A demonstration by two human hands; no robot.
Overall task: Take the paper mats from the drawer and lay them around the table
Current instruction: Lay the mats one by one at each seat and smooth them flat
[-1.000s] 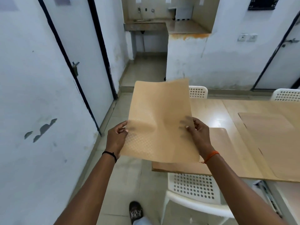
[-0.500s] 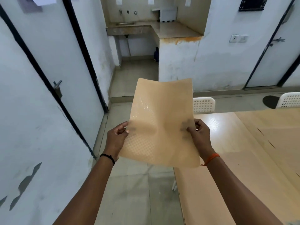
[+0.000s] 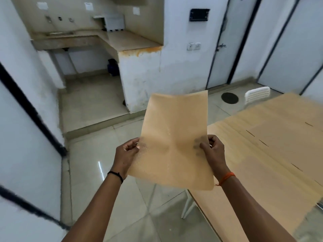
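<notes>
Left hand (image 3: pixel 126 154) & right hand (image 3: pixel 212 151) each pinch a side edge of the paper mat (image 3: pixel 174 140), held mid-air w/ the surface (image 3: pixel 262 154) at 3 o'clock; thin sheet sags between grips, so it could crease or slip if one pinch loosens.

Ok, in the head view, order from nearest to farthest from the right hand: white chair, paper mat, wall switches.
1. paper mat, pinched by the right hand.
2. white chair, beyond the table's far end, to the right.
3. wall switches, on the far wall.
</notes>
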